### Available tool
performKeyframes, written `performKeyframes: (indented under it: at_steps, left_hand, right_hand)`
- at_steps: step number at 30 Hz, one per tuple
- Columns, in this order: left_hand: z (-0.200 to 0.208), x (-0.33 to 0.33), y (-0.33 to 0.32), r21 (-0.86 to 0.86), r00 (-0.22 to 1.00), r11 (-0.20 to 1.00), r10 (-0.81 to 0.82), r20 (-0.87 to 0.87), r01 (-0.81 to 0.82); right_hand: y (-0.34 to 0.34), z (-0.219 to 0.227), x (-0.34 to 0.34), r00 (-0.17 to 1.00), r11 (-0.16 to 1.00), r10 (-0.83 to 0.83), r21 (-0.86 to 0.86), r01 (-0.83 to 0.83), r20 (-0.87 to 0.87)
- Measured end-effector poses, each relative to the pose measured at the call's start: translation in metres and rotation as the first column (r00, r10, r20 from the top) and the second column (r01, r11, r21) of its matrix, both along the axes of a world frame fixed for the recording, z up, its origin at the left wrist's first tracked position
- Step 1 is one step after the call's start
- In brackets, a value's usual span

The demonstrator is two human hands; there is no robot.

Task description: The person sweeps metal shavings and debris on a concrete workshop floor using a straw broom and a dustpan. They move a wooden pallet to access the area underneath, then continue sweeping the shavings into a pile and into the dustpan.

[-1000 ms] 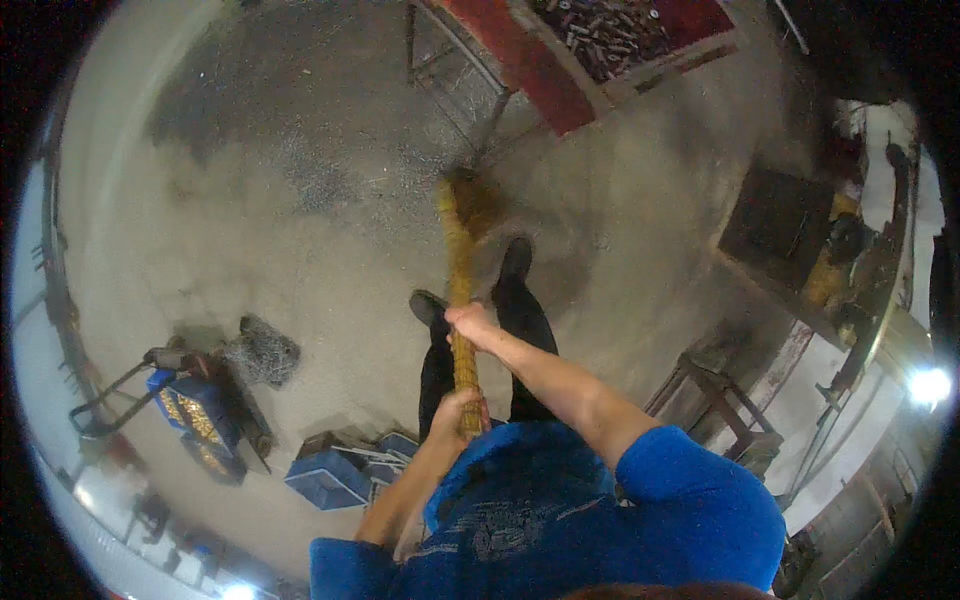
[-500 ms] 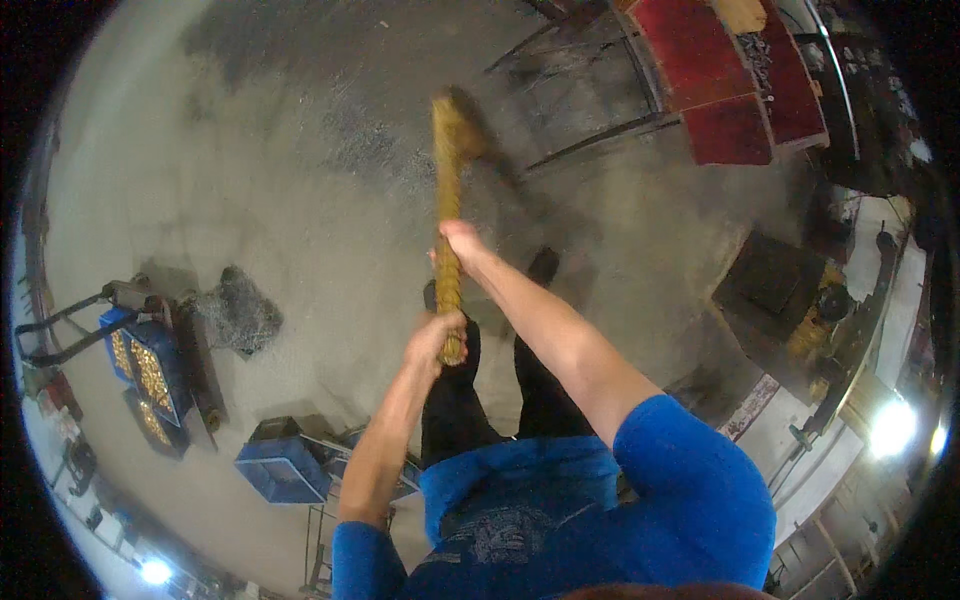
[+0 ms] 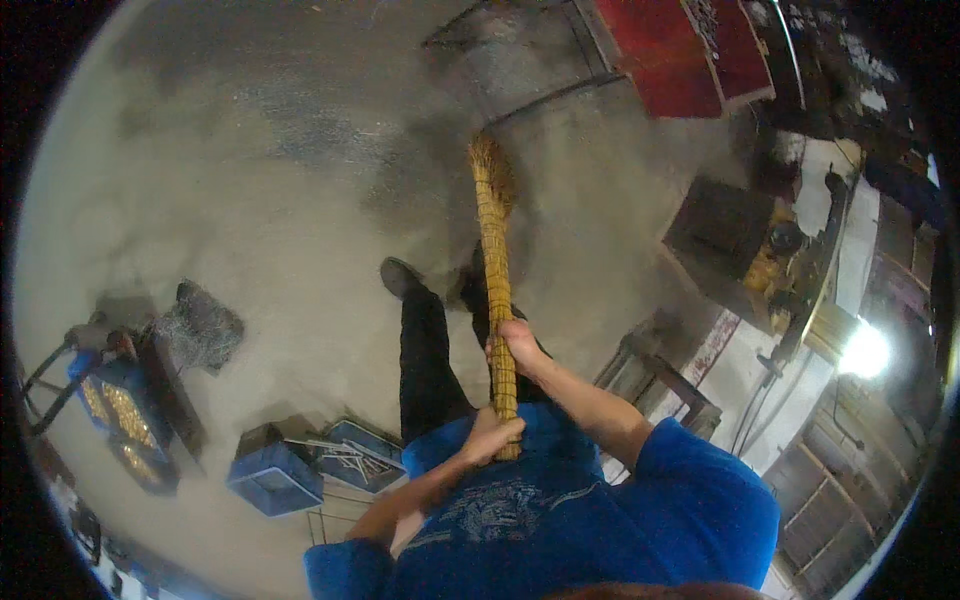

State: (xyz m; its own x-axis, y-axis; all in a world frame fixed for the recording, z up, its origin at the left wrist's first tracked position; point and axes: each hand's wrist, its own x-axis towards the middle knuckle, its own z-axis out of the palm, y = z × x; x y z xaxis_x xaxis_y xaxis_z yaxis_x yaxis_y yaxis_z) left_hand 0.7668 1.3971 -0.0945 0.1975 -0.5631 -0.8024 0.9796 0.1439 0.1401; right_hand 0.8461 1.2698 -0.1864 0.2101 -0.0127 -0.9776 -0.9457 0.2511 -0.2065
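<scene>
A long straw broom (image 3: 497,255), yellow and bound round at intervals, points away from me over the grey floor (image 3: 290,200). Its bristles flare at the far end; whether they touch the floor I cannot tell. My left hand (image 3: 492,436) is wrapped round the handle near its butt, close to my blue shirt. Farther up the handle, my right hand (image 3: 515,346) grips it too. Dark dust lies in a patch on the floor beyond and left of the bristles.
Left, a trolley (image 3: 50,380) stands by blue bins (image 3: 125,415) of small gold-coloured pieces. Nearer are a blue crate (image 3: 275,480) and a tray of rods (image 3: 360,455). A red-topped table (image 3: 665,60) is far right, with a dark machine (image 3: 720,230) nearer.
Both hands have drawn the broom back toward my body, and its bristle end has shifted right. My feet have moved, and the whole view has shifted.
</scene>
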Motion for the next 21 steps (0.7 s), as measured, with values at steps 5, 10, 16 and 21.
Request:
performKeyframes:
  at_steps: [5,10,16,21]
  left_hand:
    - [-0.028,-0.001,-0.042,-0.073,0.997,0.997,-0.029,-0.071,0.023]
    - [-0.08,0.05,-0.097,-0.138,0.946,0.943,-0.316,-0.079,0.303]
    - [-0.145,0.073,-0.216,-0.197,0.884,0.863,-0.462,0.066,0.466]
    - [-0.175,0.093,-0.252,-0.164,0.92,0.923,-0.369,-0.129,0.347]
  right_hand:
    - [-0.072,-0.028,-0.035,0.987,0.984,-0.162,-0.071,0.161,-0.007]
    - [-0.149,-0.057,-0.034,0.829,0.836,-0.544,-0.16,0.524,-0.126]
    - [-0.255,-0.11,-0.023,0.774,0.744,-0.633,-0.302,0.596,-0.033]
    - [-0.301,-0.167,-0.002,0.852,0.79,-0.523,-0.371,0.489,0.011]
